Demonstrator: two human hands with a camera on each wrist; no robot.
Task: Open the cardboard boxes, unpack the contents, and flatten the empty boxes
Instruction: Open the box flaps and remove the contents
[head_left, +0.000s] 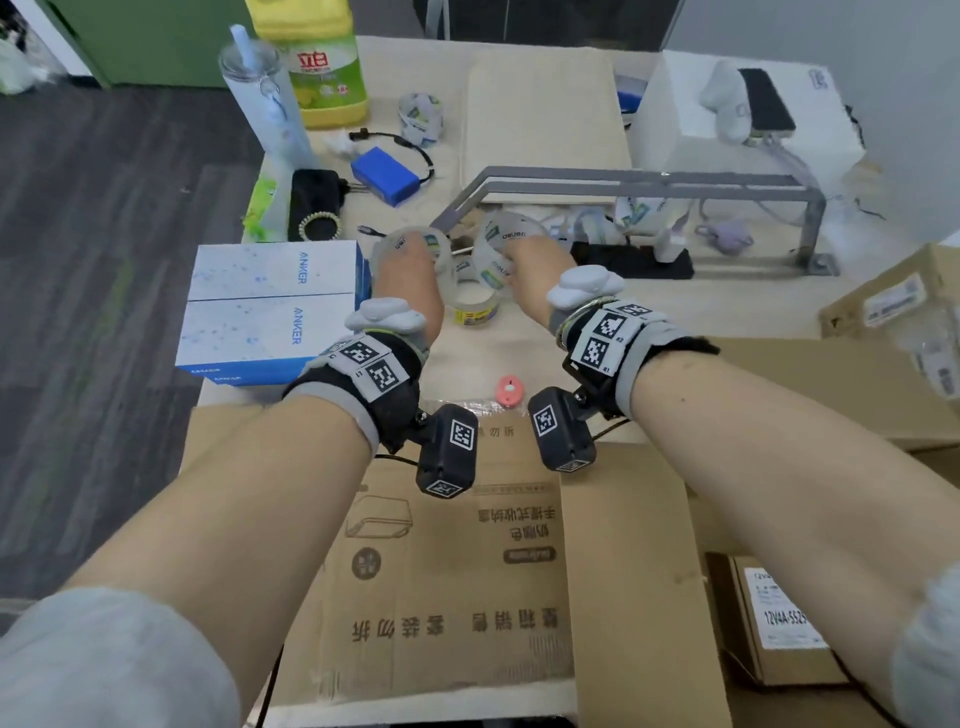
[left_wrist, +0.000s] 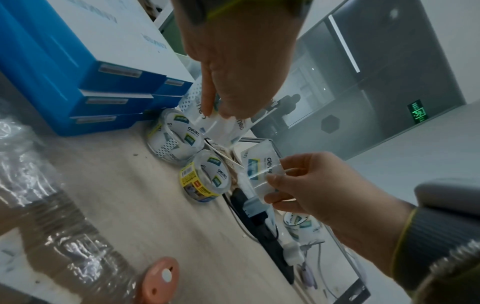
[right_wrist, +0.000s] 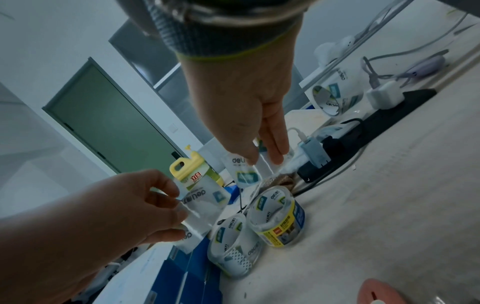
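Two rolls of clear packing tape printed "deli" are held above the table (head_left: 701, 312), one in each hand. The left hand (head_left: 408, 283) grips its tape roll (left_wrist: 221, 121) with the fingers curled over the rim from above, and the right hand (head_left: 530, 270) pinches the second held roll (left_wrist: 261, 170) between thumb and fingers. Two more "deli" rolls stand on the table under the hands: a plain wrapped roll (left_wrist: 175, 136) and, just beside it, a roll with a yellow label band (left_wrist: 205, 179). A fifth "deli" roll (right_wrist: 335, 96) is seen near the black power strip (right_wrist: 363, 131), and a sixth (head_left: 422, 118) lies further back on the table. At the left, two white and blue boxes marked "ANKER" (head_left: 270, 306) are seen side by side from above; in the left wrist view more blue boxes are stacked under them, but the exact number cannot be told. A large cardboard box (head_left: 457, 561) with printed Chinese characters lies under the forearms at the near table edge, with clear plastic wrap on it. A smaller cardboard box (head_left: 779, 623) with a white label reading "12V4A" is at the right of it, and another labelled carton (head_left: 898, 301) stands at the far right. One small pink round cutter (head_left: 510, 391) lies between the wrists. A yellow detergent bottle (head_left: 317, 62) with a red Chinese logo stands at the back.
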